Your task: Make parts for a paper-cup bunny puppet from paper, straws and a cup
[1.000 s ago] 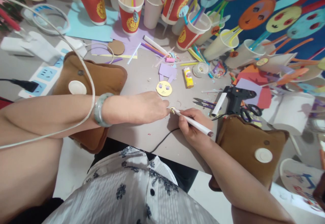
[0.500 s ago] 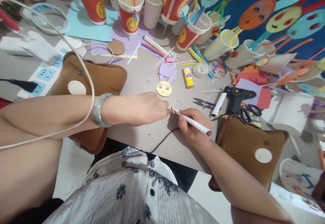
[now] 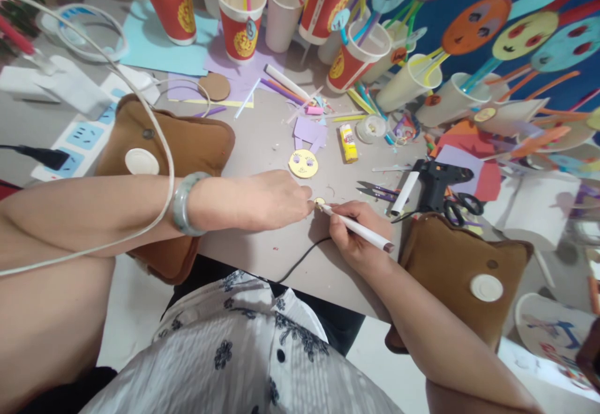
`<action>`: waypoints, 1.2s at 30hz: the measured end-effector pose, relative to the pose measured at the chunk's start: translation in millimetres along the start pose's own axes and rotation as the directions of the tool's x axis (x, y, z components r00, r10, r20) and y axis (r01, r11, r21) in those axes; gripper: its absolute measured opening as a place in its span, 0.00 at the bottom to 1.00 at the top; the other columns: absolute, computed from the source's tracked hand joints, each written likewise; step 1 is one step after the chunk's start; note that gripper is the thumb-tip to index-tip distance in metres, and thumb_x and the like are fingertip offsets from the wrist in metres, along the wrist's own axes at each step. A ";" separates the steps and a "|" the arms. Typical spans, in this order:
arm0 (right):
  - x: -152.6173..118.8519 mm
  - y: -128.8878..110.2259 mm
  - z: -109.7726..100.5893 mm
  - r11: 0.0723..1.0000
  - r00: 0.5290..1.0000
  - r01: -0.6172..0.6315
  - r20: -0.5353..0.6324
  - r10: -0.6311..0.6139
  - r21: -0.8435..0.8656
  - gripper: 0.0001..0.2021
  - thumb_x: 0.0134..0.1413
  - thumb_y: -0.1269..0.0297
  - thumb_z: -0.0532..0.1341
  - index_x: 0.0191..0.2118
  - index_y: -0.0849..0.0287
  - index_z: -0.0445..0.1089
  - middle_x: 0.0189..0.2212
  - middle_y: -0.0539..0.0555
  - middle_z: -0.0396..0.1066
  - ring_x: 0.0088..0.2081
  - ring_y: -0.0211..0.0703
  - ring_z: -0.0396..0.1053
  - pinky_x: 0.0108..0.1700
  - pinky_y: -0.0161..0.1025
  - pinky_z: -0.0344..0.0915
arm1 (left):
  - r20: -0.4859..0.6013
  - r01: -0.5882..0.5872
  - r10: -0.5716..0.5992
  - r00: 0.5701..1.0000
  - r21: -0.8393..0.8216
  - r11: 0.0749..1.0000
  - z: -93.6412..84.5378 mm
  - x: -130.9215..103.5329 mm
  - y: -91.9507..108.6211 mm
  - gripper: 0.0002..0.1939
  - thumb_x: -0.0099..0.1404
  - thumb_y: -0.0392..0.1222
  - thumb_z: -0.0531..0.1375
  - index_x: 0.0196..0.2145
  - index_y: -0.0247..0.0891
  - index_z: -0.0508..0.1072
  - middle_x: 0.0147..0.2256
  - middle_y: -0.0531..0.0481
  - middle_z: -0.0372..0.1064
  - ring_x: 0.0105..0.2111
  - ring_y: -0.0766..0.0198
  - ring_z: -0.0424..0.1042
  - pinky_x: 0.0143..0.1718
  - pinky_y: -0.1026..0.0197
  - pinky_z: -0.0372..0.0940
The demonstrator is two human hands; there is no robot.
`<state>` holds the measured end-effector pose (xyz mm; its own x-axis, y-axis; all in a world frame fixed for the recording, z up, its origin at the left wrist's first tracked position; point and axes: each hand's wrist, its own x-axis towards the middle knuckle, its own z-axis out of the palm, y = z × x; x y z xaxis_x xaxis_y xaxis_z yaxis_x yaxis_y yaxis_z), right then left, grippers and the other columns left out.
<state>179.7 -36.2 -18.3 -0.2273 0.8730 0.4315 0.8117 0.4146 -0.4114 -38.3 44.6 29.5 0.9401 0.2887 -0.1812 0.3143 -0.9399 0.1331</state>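
Barely anything has shifted since the earlier frame: the white marker (image 3: 370, 235) has moved very slightly, and a little more of the small yellow disc (image 3: 320, 201) shows beside its tip. That disc is near the front of the worktop (image 3: 262, 251), between the two hands. The right hand (image 3: 359, 236) has its fingers closed around the marker near the tip, which meets the disc; the shaft slants back across the hand. The left hand (image 3: 274, 200) lies palm down, its fingers bent and close together, the foremost fingertips at the disc's left edge; whether they pinch it or only steady it, I cannot tell.

Just beyond the hands lies a larger yellow paper face (image 3: 303, 163) with drawn eyes and mouth, purple paper pieces (image 3: 310, 131) adjoining its far edge. To the right of these are a yellow glue stick (image 3: 347, 143) and a small clear container (image 3: 372, 129). Closer to the right hand are the snips (image 3: 375, 190), a white pen with a black end (image 3: 405, 192), the black glue gun (image 3: 434, 182) and the black-handled scissors (image 3: 462, 207).

A brown cushion (image 3: 187, 139) lies partly under the left forearm, another brown cushion (image 3: 459, 270) beside the right forearm. Paper cups (image 3: 239, 26) holding coloured strips line the far side.
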 end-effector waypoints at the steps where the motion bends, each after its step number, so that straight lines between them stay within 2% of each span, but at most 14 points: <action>1: -0.1 0.0 0.1 1.000 1.000 0.004 -0.003 -0.004 0.000 0.08 0.63 0.58 0.59 0.35 0.55 0.72 0.27 0.52 0.79 0.28 0.44 0.78 0.29 0.37 0.71 | 0.001 0.002 -0.002 1.000 -0.007 1.000 0.2 0.0 0.0 0.16 0.69 0.28 0.53 0.48 0.35 0.77 0.34 0.44 0.74 0.25 0.64 0.66 0.25 0.57 0.49; 7: -0.9 0.1 0.1 1.000 1.000 -0.002 0.007 0.002 0.030 0.07 0.62 0.60 0.60 0.36 0.55 0.71 0.28 0.53 0.80 0.29 0.45 0.79 0.30 0.38 0.72 | -0.038 0.001 -0.002 0.999 -0.041 0.999 0.3 0.4 0.2 0.14 0.67 0.27 0.54 0.43 0.34 0.78 0.32 0.44 0.73 0.24 0.64 0.67 0.25 0.57 0.50; 13: -1.2 -0.3 -0.2 1.000 1.000 -0.014 0.013 0.014 0.024 0.07 0.62 0.59 0.60 0.36 0.55 0.70 0.28 0.53 0.80 0.29 0.45 0.79 0.31 0.38 0.72 | -0.015 -0.006 0.006 1.000 0.010 1.000 0.1 0.3 0.1 0.18 0.69 0.28 0.52 0.49 0.34 0.76 0.32 0.44 0.73 0.24 0.63 0.68 0.24 0.56 0.50; 20: 2.4 -2.4 -1.4 0.999 0.999 0.040 -0.028 -0.039 0.007 0.05 0.61 0.61 0.60 0.34 0.54 0.69 0.27 0.52 0.80 0.28 0.44 0.79 0.29 0.37 0.71 | 0.023 0.004 -0.005 1.000 0.021 1.000 -2.0 0.3 0.8 0.18 0.69 0.28 0.52 0.51 0.35 0.76 0.32 0.44 0.73 0.23 0.64 0.66 0.24 0.56 0.48; 28: 2.7 -1.4 -2.0 0.998 0.995 0.066 -0.074 -0.066 0.005 0.02 0.60 0.65 0.61 0.35 0.55 0.70 0.27 0.52 0.78 0.27 0.42 0.77 0.28 0.35 0.69 | -0.029 -0.003 0.003 1.000 -0.007 1.000 -1.1 -1.3 1.6 0.15 0.69 0.27 0.53 0.45 0.34 0.78 0.32 0.44 0.73 0.23 0.64 0.66 0.25 0.56 0.48; 36: 2.0 0.0 -1.7 0.999 0.998 0.036 -0.044 -0.037 -0.024 0.06 0.62 0.61 0.60 0.35 0.55 0.71 0.26 0.52 0.78 0.27 0.43 0.77 0.28 0.36 0.69 | -0.010 -0.005 0.005 1.000 0.006 1.000 1.0 -0.5 1.5 0.16 0.69 0.27 0.52 0.46 0.34 0.77 0.33 0.44 0.74 0.24 0.64 0.66 0.25 0.57 0.48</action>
<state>180.1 -34.9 -16.2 -0.2334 0.8447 0.4816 0.8158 0.4397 -0.3758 -38.5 42.8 28.8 0.9429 0.2859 -0.1709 0.3089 -0.9424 0.1281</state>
